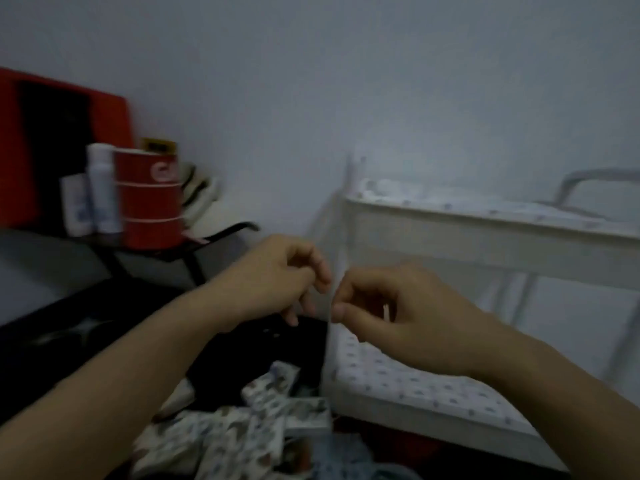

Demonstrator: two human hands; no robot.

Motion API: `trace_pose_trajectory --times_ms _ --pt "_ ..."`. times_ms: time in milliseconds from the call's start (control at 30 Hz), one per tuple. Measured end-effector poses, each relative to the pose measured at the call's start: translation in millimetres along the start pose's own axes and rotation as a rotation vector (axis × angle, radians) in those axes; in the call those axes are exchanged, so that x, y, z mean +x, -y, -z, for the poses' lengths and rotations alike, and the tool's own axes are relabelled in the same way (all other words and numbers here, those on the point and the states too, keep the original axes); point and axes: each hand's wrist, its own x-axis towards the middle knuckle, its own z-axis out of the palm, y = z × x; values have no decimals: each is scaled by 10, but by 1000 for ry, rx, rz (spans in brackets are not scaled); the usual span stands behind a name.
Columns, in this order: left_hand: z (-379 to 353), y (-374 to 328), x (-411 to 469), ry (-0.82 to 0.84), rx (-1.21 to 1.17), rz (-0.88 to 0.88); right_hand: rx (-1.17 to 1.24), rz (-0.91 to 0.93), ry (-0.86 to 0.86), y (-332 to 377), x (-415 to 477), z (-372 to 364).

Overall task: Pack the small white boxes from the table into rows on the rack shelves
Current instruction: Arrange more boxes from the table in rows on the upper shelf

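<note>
Rows of small white boxes (398,382) are packed on both rack (485,233) shelves; loose boxes (263,427) are heaped left of it. Before it the left hand (273,282) and right hand (398,317) are curled; whether anything is grasped cannot be told.

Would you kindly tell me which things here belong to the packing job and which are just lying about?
Job: loose boxes, rack, shelved boxes, left hand, right hand.
Lying about: red tub, white bottles, red panel.
</note>
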Motion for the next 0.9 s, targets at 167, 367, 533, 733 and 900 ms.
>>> trace_pose_trajectory --times_ms 167,367,533,733,900 --pt "544 1494 -1048 -99 431 268 42 -17 246 113 334 -1232" --pt "867 2406 -1851 -127 701 341 74 -96 302 352 806 -2415" --pt "881 2602 -1824 -287 621 264 -341 -323 269 592 962 -2967" --pt "843 2650 -1665 -301 631 315 -430 -422 260 702 952 -3172" --pt "946 2689 -1670 -141 595 310 -85 -569 104 687 894 -3107"
